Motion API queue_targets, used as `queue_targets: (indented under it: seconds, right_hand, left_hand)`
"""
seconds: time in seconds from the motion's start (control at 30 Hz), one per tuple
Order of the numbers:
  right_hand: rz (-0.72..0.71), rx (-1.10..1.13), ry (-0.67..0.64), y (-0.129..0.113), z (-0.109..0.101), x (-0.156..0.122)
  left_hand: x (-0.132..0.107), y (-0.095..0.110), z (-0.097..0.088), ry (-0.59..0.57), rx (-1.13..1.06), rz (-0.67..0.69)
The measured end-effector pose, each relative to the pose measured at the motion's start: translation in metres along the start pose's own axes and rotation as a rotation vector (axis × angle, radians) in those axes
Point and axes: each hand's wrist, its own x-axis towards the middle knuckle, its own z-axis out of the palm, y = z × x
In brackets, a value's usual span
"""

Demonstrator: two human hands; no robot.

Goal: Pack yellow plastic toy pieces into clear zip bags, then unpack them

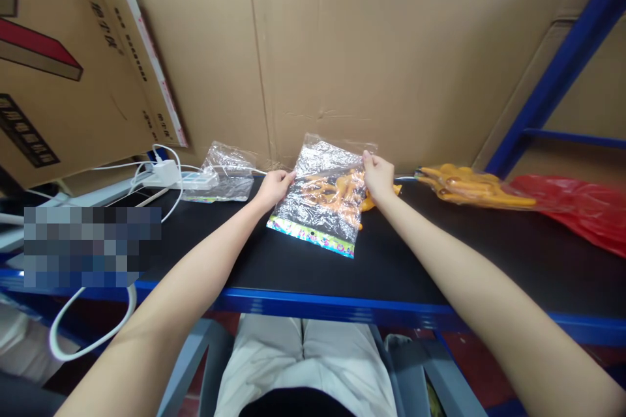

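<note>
A clear plastic bag (323,208) with a colourful printed strip along its near edge is held up slightly tilted over the black table. My left hand (275,189) pinches its left side, and my right hand (378,177) grips its upper right side. Orange-yellow pieces (337,192) show through the film; glare and wrinkles keep me from telling whether they lie inside or behind it. A bit of orange (370,203) also sticks out beside my right wrist.
More clear bags (222,186) lie at the left, by a white power strip (193,180) with cables. At the right are a wrapped bundle of orange pieces (472,186) and a red plastic bag (577,205). Cardboard (391,58) walls the back; a blue frame (562,58) slants at the right.
</note>
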Motion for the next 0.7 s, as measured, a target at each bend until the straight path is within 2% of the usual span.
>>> queue_targets:
  seconds: [0.13,0.23,0.33,0.4,0.5,0.6,0.7]
  right_hand:
    - [0.063,0.054,0.144,-0.001,-0.002,0.004]
    - [0.195,0.144,0.271,0.002,-0.006,0.009]
    - [0.358,0.256,0.337,0.002,-0.007,0.01]
    - [0.434,0.317,0.352,-0.001,-0.005,0.008]
    - [0.519,0.396,0.307,-0.013,0.002,0.0]
    - [0.571,0.474,0.237,-0.023,0.008,-0.005]
    - [0.609,0.54,0.206,-0.025,0.009,-0.004]
  left_hand:
    - [0.0,0.006,-0.003,-0.061,-0.302,-0.163]
    - [0.002,0.012,-0.011,-0.196,-0.581,-0.321]
    - [-0.001,0.02,-0.016,-0.361,-0.759,-0.348]
    - [-0.007,0.024,-0.013,-0.481,-0.769,-0.337]
    - [-0.017,0.027,-0.003,-0.621,-0.648,-0.33]
    - [-0.021,0.022,0.005,-0.584,-0.541,-0.279]
    - [-0.019,0.015,0.004,-0.537,-0.498,-0.252]
